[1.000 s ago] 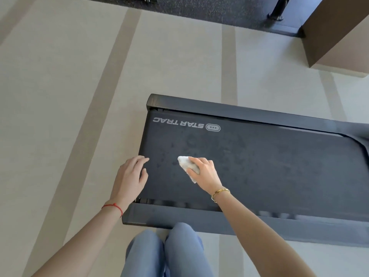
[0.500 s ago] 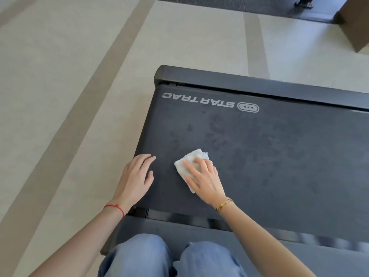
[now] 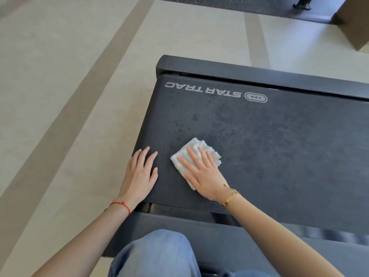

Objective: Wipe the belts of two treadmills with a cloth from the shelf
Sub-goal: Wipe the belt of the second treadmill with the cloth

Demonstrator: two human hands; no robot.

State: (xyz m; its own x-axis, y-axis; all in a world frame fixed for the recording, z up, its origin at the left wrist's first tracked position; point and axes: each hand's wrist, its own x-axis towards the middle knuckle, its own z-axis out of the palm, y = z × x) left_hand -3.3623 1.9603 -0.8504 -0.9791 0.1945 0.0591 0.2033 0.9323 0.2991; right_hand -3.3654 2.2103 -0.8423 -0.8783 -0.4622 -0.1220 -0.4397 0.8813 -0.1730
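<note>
The right hand lies flat on a white cloth, fingers straight and spread, pressing it down onto the belt of a treadmill. The cloth is folded into a rough square with a nubbly edge, and it shows beyond the fingertips and along the thumb side of the hand; the palm covers its near part. It sits on the near left part of the belt, a little in from the left edge. The left hand rests palm down just beside the cloth, on the left edge of the belt, with fingers straight and relaxed and holding nothing. The two hands are near each other but do not touch.

The belt is dark grey and mottled with darker patches. White lettering reading STAR TRAC runs upside down along its far side, with a small oval badge next to it. A dark frame borders the belt on the far and near sides.

A red string circles the left wrist and a gold bracelet the right. Knees in blue jeans show at the bottom, close to the near rail. The floor around the treadmill is pale with darker stripes
</note>
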